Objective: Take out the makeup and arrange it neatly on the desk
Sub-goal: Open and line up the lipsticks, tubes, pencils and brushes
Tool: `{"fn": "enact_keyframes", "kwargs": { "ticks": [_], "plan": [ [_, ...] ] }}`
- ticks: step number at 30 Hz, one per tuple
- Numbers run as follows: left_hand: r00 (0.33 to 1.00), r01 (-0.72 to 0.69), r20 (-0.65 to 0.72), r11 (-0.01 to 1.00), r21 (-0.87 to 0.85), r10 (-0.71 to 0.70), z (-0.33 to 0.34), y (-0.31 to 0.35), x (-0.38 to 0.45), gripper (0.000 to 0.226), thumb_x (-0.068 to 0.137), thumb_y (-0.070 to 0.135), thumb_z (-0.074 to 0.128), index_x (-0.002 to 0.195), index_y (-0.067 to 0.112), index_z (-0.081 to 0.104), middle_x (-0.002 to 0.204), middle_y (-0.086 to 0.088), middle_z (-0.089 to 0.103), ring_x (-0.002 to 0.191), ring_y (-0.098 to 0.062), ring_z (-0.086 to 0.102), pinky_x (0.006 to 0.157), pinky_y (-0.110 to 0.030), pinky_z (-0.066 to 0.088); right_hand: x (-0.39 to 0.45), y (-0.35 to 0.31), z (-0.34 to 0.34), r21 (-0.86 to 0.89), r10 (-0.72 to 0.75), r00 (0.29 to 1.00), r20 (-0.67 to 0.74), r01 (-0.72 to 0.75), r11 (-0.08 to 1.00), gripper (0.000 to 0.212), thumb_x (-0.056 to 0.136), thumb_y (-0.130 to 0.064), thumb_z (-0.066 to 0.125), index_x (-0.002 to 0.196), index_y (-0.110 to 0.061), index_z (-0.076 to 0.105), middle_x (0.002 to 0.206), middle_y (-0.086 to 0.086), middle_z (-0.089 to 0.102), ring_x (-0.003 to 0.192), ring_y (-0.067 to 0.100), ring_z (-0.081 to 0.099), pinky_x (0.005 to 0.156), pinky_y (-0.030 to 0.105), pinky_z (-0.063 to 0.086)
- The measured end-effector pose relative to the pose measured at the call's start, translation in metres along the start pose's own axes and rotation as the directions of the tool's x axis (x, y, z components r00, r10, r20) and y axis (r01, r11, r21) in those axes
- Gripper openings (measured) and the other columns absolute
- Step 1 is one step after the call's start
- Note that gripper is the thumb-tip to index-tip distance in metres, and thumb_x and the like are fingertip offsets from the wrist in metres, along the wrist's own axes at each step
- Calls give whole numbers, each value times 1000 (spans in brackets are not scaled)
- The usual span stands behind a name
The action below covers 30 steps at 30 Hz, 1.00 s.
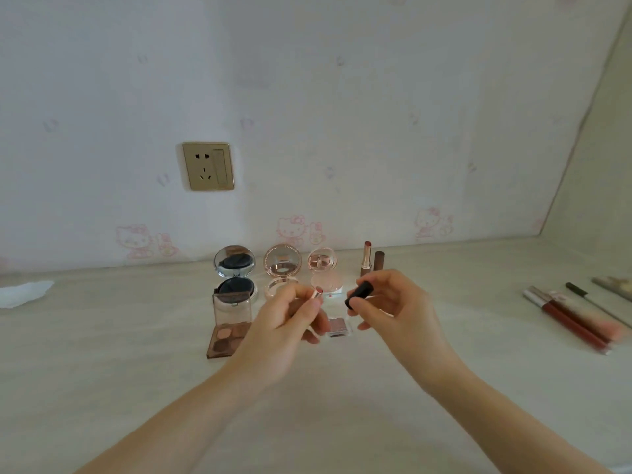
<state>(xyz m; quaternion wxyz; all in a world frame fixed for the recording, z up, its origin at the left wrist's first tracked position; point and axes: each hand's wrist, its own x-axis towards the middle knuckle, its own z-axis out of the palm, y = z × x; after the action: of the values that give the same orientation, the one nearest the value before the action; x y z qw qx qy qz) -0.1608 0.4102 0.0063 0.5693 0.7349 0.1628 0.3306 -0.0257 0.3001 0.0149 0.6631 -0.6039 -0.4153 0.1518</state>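
Above the tabletop (136, 336), the left hand (284, 333) pinches an uncapped lipstick (318, 293); the right hand (393, 302), just beside, pinches its dark cap (359, 294).

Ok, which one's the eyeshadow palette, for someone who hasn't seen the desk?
Find the wall socket; below it stands a row of open round compacts. The palette lies in front of the leftmost, black compact: the only rectangular brown case, clear lid raised.

No legible text anywhere.
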Motion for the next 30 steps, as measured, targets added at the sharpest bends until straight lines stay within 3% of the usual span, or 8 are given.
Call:
{"fn": "enact_keyframes", "kwargs": {
  "ticks": [5,8,12,14,16,20,27,30],
  "plan": [
    [999,-5,-35,991,136,10,34,6,44,13,94,19,58,97,11,68,79,1,64,72,-2,58,72,-23,52,21,8,-31,-105,4,1000,-23,-6,994,16,82,-6,70,92,-16,64,86,-2,69,80,15,68,63,28,58],
    [999,-16,-32,968,249,25,52,2,73,13,93,28,61,89,21,71,66,16,57,64,-2,50,65,-20,42,40,22,-48,-139,71,991,-111,-86,987,13,82,-8,70,89,-17,64,85,0,70,80,16,67,61,27,56],
    [999,16,-39,939,343,-2,74,2,109,20,94,28,60,91,12,72,63,10,56,59,-7,48,55,-14,38,80,51,-72,-242,162,968,-191,-206,948,11,81,-10,70,87,-16,63,88,6,70,84,20,67,74,41,58],
    [998,49,-43,928,370,-36,81,0,124,20,93,29,61,95,12,72,75,2,64,71,-13,58,71,-24,50,96,63,-80,-319,157,963,-218,-222,921,11,78,-13,70,83,-20,62,84,0,70,81,19,67,77,43,57],
    [996,87,-39,921,380,-79,86,-4,135,18,91,28,64,94,13,73,75,1,66,76,-17,62,82,-36,53,109,72,-81,-392,166,964,-207,-237,889,11,78,-15,70,82,-21,62,83,-3,69,77,18,65,71,35,55],
    [996,92,-36,829,552,-86,89,-15,149,12,87,24,68,85,14,74,81,-1,68,81,-20,65,76,-31,52,121,85,-73,-461,221,964,-149,-265,847,12,79,-12,68,88,-18,62,83,-1,69,77,16,59,55,20,40],
    [987,156,-62,792,590,-148,86,-24,162,18,73,12,80,81,0,70,86,-15,71,82,-30,70,79,-44,57,112,97,-67,-452,173,983,-63,-183,873,19,80,-9,67,90,-24,63,88,-4,68,87,13,64,71,21,50],
    [986,158,-55,761,629,-159,86,-27,164,16,72,12,80,82,2,72,82,-10,70,82,-26,68,79,-38,56,112,99,-69,-467,165,985,-52,-170,868,22,81,-9,66,94,-26,62,83,-7,64,83,9,61,63,13,44]
  ]
}}
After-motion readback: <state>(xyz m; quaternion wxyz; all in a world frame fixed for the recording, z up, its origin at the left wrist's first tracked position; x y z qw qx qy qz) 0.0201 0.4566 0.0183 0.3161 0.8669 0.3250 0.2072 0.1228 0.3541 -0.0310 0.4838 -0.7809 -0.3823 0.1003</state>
